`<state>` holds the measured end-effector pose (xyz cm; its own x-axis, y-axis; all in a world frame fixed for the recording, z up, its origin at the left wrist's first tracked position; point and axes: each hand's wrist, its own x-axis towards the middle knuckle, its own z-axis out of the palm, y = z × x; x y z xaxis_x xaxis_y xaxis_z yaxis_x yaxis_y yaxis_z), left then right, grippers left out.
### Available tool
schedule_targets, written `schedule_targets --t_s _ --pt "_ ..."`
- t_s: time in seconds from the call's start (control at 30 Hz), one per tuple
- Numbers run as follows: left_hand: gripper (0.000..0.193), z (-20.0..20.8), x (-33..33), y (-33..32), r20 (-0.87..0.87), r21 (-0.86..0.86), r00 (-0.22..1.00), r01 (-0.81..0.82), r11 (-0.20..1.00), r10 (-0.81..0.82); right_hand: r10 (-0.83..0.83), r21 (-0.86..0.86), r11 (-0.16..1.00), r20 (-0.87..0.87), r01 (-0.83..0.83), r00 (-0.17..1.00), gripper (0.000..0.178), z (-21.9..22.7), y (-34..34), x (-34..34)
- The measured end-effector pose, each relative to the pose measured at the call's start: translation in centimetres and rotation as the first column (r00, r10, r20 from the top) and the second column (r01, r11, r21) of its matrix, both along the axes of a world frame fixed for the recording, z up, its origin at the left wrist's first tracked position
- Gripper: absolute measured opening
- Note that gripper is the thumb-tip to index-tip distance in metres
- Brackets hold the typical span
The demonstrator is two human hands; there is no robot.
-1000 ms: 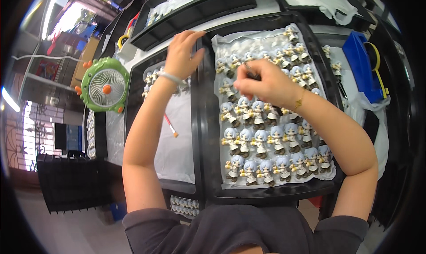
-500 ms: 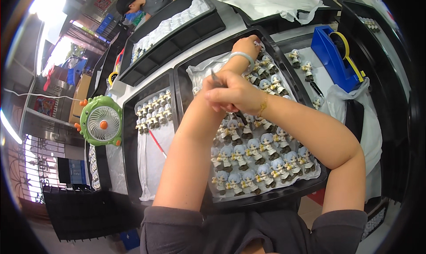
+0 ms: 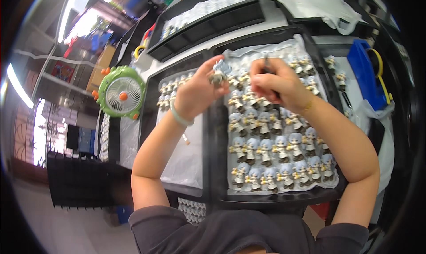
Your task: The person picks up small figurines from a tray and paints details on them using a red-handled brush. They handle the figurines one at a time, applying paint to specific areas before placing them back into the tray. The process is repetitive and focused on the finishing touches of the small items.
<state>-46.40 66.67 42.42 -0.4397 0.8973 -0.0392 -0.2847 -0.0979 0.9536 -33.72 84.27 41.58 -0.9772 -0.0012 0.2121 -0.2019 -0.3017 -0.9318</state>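
Observation:
My left hand (image 3: pixel 195 92), palm turned up, holds a small figurine (image 3: pixel 218 73) with pale blue hair between its thumb and fingers. Close to its right, my right hand (image 3: pixel 284 83) is closed round a slim dark pen-like tool (image 3: pixel 266 68); most of the tool is hidden in the fist. Both hands are above the left part of a black tray (image 3: pixel 284 201) lined with white sheet. Rows of like figurines (image 3: pixel 265 148) lie in this tray, and my right forearm covers some of them.
Left of it stands a second black tray (image 3: pixel 146 116) with fewer figurines and a thin brush (image 3: pixel 185 139). A green fan (image 3: pixel 122 94) is farther left. A blue tape dispenser (image 3: pixel 361 72) stands at the right. Another black tray (image 3: pixel 213 30) lies at the back.
My left hand has come back from the far end of the tray, now with a figurine, and uncrossed from under my right arm. My right hand has moved right, still gripping the tool.

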Motion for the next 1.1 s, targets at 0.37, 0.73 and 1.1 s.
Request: schedule_targets --t_s 0.37,0.73,1.1 --pt "0.090 -0.2 5.7 -9.6 -0.110 0.151 0.993 0.049 0.987 -0.033 0.043 0.105 0.993 0.139 -0.058 0.989 0.021 -2.3 -0.7 -0.7" --pt "0.076 1.6 6.2 -10.9 -0.816 -0.241 0.575 -0.238 0.941 -0.064 0.009 0.150 0.988 0.160 -0.034 0.987 0.022 -3.0 -0.6 -1.1" --pt "0.061 0.9 6.3 -11.1 -0.999 -0.010 -0.031 -0.486 0.874 -0.029 0.033 0.150 0.987 0.143 -0.055 0.989 0.021 -3.2 -0.9 -1.3"
